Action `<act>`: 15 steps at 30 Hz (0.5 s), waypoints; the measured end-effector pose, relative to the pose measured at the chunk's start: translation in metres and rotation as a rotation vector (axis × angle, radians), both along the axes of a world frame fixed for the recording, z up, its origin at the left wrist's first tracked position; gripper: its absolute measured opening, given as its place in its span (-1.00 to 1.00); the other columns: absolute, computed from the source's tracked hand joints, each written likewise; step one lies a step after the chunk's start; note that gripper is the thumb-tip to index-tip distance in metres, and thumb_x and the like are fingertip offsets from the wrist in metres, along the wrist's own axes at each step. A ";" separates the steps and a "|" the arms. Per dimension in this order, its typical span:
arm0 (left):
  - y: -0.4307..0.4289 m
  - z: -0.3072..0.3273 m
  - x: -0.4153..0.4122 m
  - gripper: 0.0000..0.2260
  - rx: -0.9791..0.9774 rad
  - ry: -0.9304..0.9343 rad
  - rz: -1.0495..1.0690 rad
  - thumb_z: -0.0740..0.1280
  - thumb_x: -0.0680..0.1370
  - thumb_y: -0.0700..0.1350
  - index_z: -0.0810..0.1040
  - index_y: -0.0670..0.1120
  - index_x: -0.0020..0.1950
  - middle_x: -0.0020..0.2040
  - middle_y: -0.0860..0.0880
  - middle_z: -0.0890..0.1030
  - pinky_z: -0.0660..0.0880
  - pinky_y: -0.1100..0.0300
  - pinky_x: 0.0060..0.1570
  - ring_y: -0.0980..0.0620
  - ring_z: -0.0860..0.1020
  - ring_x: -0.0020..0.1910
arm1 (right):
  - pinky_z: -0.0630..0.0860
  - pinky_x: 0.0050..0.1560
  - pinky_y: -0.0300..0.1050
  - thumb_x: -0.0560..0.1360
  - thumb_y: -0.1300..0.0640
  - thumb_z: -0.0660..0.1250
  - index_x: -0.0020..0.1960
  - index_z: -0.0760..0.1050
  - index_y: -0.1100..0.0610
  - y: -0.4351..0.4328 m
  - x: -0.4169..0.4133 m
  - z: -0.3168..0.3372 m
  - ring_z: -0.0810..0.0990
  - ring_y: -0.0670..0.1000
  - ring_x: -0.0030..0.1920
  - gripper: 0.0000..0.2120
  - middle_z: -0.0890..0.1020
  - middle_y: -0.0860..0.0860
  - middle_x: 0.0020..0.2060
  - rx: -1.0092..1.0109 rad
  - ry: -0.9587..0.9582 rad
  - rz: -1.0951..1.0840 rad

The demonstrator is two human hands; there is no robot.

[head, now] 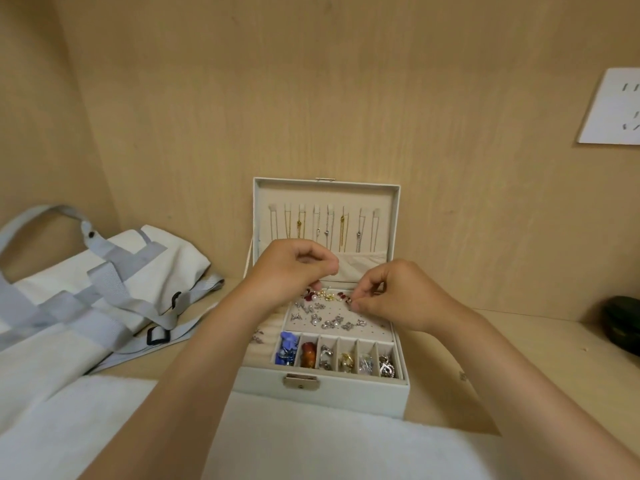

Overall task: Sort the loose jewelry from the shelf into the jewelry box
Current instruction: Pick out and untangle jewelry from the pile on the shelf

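Over the far row of the jewelry box's [346, 393] stud pad [375, 329], your right hand [391, 301] pinches a tiny earring [349, 301] w/ thumb & forefinger. Left hand [294, 268] is curled, can't tell if it's holding anything. Prob. light, slippery, thin post: grip the head, gently.

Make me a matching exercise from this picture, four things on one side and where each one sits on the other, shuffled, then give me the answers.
Things:
1. tote bag
2. necklaces
3. blue piece
4. dark green object

Places:
A. hanging inside the open lid
B. leftmost front compartment of the jewelry box
C. far right on the shelf
D. on the shelf, left of the box

Pairs: 1-D, 2-A, 3-B, 4-C.
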State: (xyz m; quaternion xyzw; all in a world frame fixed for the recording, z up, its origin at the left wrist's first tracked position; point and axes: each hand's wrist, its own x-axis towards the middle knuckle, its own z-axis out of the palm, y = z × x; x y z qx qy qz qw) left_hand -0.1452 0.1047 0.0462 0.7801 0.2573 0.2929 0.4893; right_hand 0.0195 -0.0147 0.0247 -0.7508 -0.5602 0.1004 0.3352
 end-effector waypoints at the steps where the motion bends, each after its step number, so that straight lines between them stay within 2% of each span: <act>1: -0.002 0.000 0.002 -0.97 -0.005 0.009 -0.015 0.46 0.51 -0.15 0.70 -0.06 -0.06 -0.13 0.01 0.73 0.55 0.15 -0.26 0.07 0.63 -0.28 | 0.61 -0.08 -0.17 0.37 0.04 0.58 -0.20 0.71 -0.06 0.000 0.000 0.000 0.65 -0.17 -0.23 -0.94 0.70 -0.17 -0.29 -0.009 -0.023 0.003; 4: -0.006 -0.001 0.007 -0.95 -0.008 0.038 -0.040 0.44 0.54 -0.15 0.69 -0.09 -0.04 -0.13 0.05 0.74 0.55 0.12 -0.21 0.07 0.64 -0.27 | 0.59 -0.08 -0.20 0.40 0.04 0.55 -0.17 0.72 -0.06 0.000 0.001 -0.002 0.63 -0.19 -0.23 -0.97 0.70 -0.18 -0.29 -0.055 -0.059 0.025; 6: -0.008 -0.002 0.008 -0.94 -0.025 0.047 -0.055 0.41 0.56 -0.14 0.67 -0.10 -0.01 -0.13 0.04 0.74 0.53 0.23 -0.30 0.05 0.65 -0.26 | 0.58 -0.10 -0.23 0.43 0.08 0.53 -0.12 0.72 -0.04 -0.001 0.002 -0.001 0.62 -0.20 -0.25 -0.96 0.70 -0.15 -0.27 -0.051 -0.025 0.047; 8: -0.010 -0.003 0.009 -0.92 -0.073 0.049 -0.078 0.37 0.59 -0.13 0.63 -0.10 0.03 -0.11 0.02 0.74 0.46 0.31 -0.38 0.00 0.67 -0.22 | 0.53 -0.17 -0.28 0.46 0.16 0.50 -0.07 0.72 0.00 -0.001 0.005 0.002 0.57 -0.22 -0.32 -0.92 0.69 -0.11 -0.28 0.039 0.076 0.066; 11: -0.010 -0.003 0.009 -0.86 -0.128 0.058 -0.114 0.31 0.63 -0.11 0.62 -0.11 0.11 -0.08 0.00 0.74 0.43 0.33 -0.37 0.04 0.67 -0.20 | 0.41 -0.27 -0.41 0.47 0.24 0.49 -0.03 0.69 0.11 -0.003 0.004 0.007 0.51 -0.27 -0.41 -0.90 0.64 -0.05 -0.25 0.197 0.242 0.087; 13: -0.009 -0.003 0.009 -0.84 -0.169 0.052 -0.146 0.29 0.64 -0.10 0.63 -0.10 0.11 -0.08 -0.02 0.74 0.42 0.34 -0.37 0.09 0.64 -0.21 | 0.47 -0.21 -0.35 0.47 0.28 0.48 -0.03 0.66 0.10 -0.002 0.001 0.009 0.54 -0.27 -0.38 -0.87 0.66 0.03 -0.19 0.269 0.296 0.091; 15: -0.007 -0.004 0.009 -0.85 -0.190 0.040 -0.160 0.31 0.63 -0.08 0.67 -0.06 0.07 -0.13 -0.03 0.71 0.42 0.31 -0.36 0.11 0.59 -0.22 | 0.48 -0.23 -0.34 0.46 0.32 0.48 -0.02 0.66 0.13 -0.002 -0.003 0.011 0.55 -0.26 -0.39 -0.85 0.67 0.10 -0.15 0.312 0.349 0.105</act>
